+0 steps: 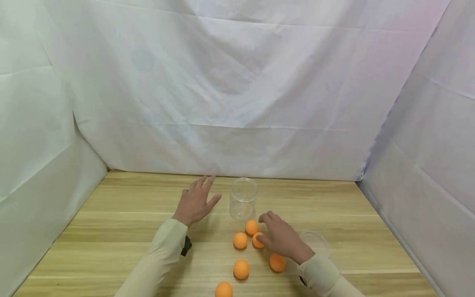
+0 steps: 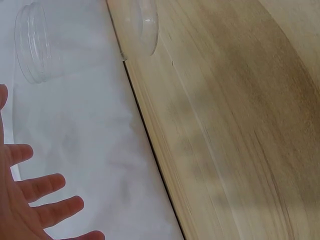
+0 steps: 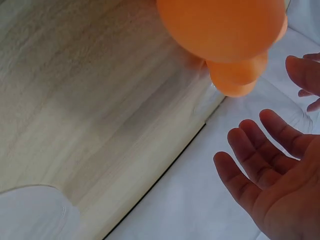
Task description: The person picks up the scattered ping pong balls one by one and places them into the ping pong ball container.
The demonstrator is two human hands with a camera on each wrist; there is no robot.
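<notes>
Orange balls, smooth and round, lie scattered on the pale wood-grain tabletop (image 1: 122, 214) before a clear cylindrical plastic jar (image 1: 243, 199). My left hand (image 1: 196, 202) hovers beside the jar, fingers spread. My right hand (image 1: 282, 239) pinches one orange ball (image 1: 257, 240) near the jar's base.

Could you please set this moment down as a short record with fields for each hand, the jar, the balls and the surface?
left hand: left hand open, fingers spread, just left of the jar, not touching it
right hand: right hand with fingers on one orange ball
jar: clear plastic jar upright, no lid on
lid: clear lid lying beside the right wrist
balls: six orange balls in view, all outside the jar
surface: wooden table, white cloth behind
</notes>
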